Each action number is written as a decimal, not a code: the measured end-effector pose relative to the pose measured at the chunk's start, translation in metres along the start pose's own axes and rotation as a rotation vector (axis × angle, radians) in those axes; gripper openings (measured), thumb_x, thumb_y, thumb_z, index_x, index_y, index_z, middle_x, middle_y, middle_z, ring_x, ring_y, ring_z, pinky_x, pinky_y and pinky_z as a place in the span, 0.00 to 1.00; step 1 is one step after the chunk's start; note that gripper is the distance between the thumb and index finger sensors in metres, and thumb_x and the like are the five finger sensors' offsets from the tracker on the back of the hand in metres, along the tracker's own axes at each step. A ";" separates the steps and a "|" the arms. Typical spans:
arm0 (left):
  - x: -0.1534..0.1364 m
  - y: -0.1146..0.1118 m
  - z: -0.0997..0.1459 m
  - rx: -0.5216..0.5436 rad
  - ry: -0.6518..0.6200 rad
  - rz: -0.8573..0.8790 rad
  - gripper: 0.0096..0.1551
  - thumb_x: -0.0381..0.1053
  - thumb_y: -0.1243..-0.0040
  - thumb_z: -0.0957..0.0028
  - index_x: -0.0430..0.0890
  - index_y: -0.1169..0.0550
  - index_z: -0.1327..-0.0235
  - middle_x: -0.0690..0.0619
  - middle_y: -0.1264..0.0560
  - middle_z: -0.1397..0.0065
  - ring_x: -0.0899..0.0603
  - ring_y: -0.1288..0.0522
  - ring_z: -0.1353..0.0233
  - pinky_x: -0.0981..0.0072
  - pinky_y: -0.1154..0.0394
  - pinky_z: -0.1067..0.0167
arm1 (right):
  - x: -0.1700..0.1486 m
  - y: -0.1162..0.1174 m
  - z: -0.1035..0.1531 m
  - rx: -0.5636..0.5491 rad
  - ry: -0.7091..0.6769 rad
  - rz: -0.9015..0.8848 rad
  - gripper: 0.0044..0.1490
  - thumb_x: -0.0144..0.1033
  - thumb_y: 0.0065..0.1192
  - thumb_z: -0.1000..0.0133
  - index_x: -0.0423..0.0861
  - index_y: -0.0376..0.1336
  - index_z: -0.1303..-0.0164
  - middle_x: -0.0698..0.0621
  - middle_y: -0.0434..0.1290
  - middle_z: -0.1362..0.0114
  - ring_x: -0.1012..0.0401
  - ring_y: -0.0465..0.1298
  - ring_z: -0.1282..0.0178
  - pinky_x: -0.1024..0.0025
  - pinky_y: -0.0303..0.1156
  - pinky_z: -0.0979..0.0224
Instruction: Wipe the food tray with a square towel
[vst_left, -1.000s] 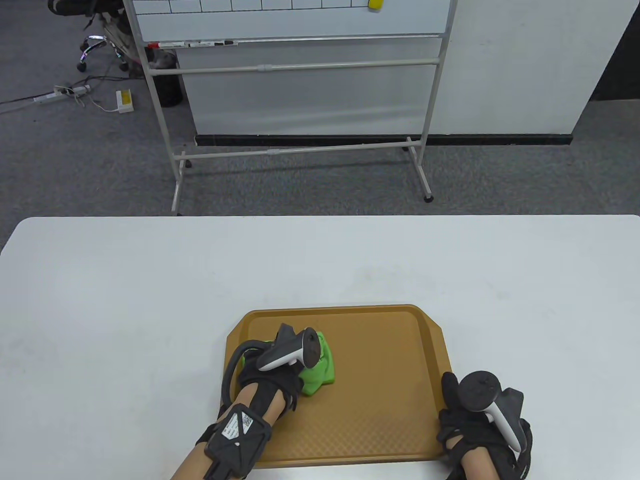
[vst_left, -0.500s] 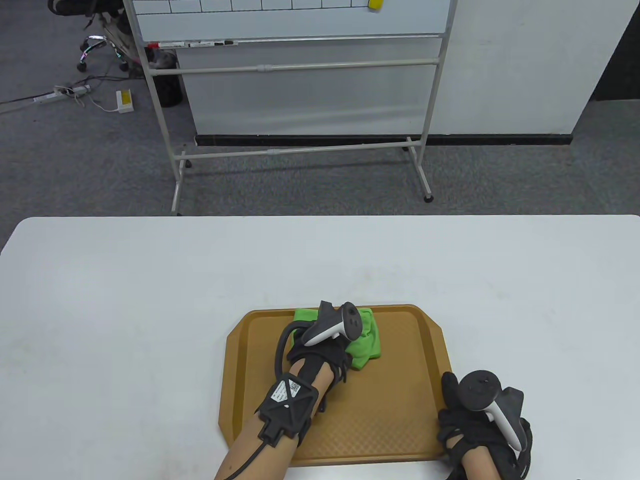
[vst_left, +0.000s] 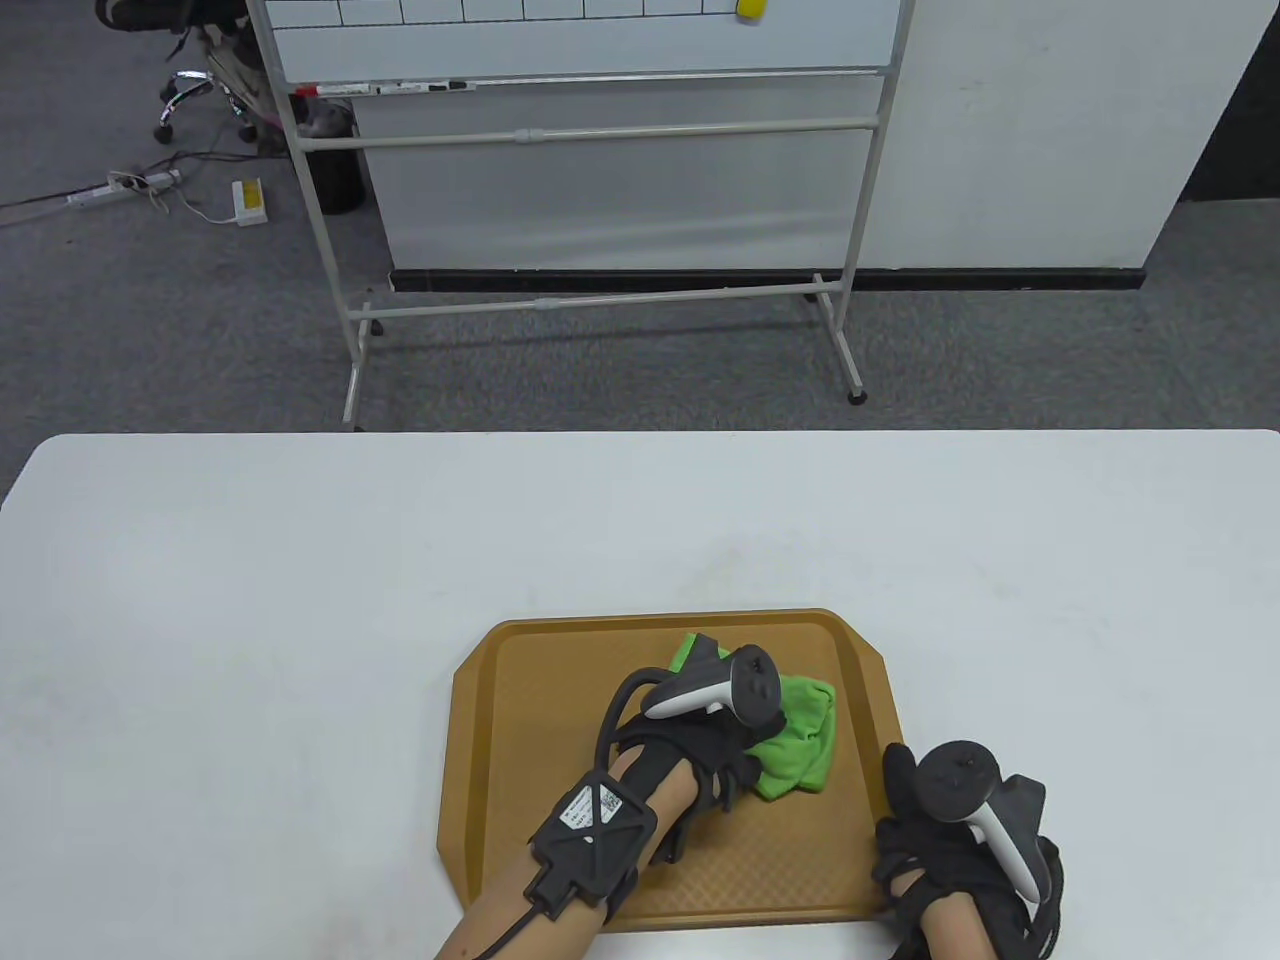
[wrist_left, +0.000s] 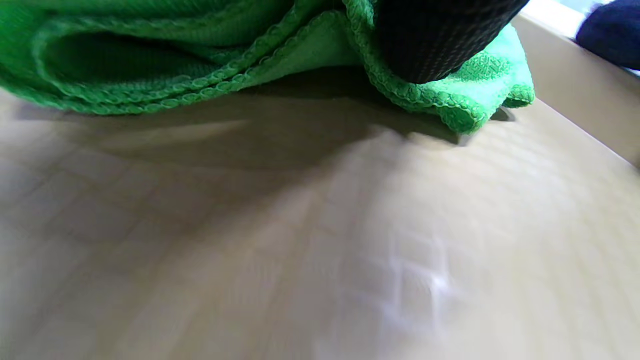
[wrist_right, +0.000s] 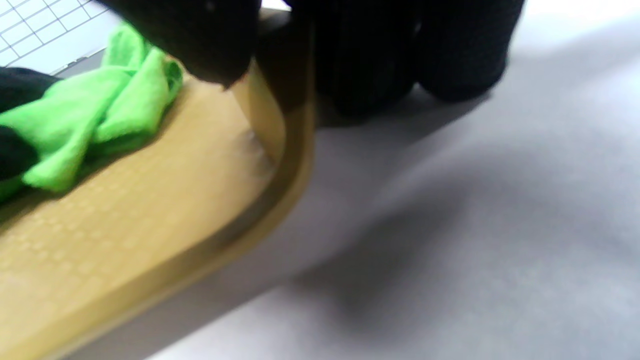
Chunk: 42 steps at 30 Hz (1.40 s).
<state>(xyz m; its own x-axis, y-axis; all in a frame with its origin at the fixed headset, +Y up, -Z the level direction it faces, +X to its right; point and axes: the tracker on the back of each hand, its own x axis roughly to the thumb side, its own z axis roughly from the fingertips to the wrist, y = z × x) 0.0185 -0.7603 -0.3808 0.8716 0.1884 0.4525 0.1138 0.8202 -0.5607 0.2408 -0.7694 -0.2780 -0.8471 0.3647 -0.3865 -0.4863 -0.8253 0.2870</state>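
My left hand (vst_left: 715, 745) on bunched green towel (vst_left: 800, 745), fingers pressing it down onto brown tray (vst_left: 520, 680), right-of-center. Right hand (vst_left: 935, 830) grips tray's near right corner, thumb (wrist_right: 200, 40) inside rim, other fingers outside on white table (vst_left: 250, 600). Left wrist cam blurry tbh.

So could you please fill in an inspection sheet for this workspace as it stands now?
Surface: white table, bare around the tray.
Job's things: brown food tray at the near edge; crumpled green towel on it, right of centre.
Clutter: nothing seen.
Grippers: left hand presses the towel; right hand grips the tray's right rim.
Cables: black cable on the left glove.
Surroundings: whiteboard stand, floor power strip.
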 end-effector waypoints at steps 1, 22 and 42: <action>0.003 -0.003 0.004 -0.002 -0.013 -0.017 0.35 0.60 0.44 0.43 0.67 0.42 0.23 0.60 0.57 0.12 0.35 0.55 0.15 0.35 0.51 0.24 | 0.000 0.000 0.000 0.000 0.000 0.000 0.46 0.44 0.58 0.46 0.63 0.40 0.22 0.47 0.61 0.22 0.51 0.74 0.41 0.51 0.71 0.37; -0.044 -0.054 0.113 0.002 0.000 -0.180 0.35 0.62 0.44 0.45 0.68 0.40 0.24 0.57 0.52 0.12 0.35 0.45 0.17 0.38 0.43 0.27 | -0.001 0.001 0.001 -0.008 0.006 -0.002 0.46 0.44 0.58 0.46 0.63 0.40 0.22 0.47 0.61 0.21 0.51 0.73 0.41 0.52 0.71 0.37; -0.069 -0.021 0.039 0.035 0.314 0.074 0.39 0.64 0.48 0.43 0.66 0.52 0.24 0.55 0.64 0.13 0.32 0.60 0.16 0.35 0.55 0.24 | -0.001 0.001 0.001 -0.008 0.006 -0.002 0.46 0.44 0.58 0.46 0.63 0.40 0.22 0.47 0.61 0.21 0.51 0.73 0.41 0.52 0.71 0.37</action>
<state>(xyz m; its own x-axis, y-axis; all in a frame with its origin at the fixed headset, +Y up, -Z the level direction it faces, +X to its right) -0.0627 -0.7688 -0.3730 0.9820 0.0768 0.1723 0.0330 0.8293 -0.5578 0.2409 -0.7699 -0.2766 -0.8450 0.3638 -0.3919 -0.4861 -0.8280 0.2795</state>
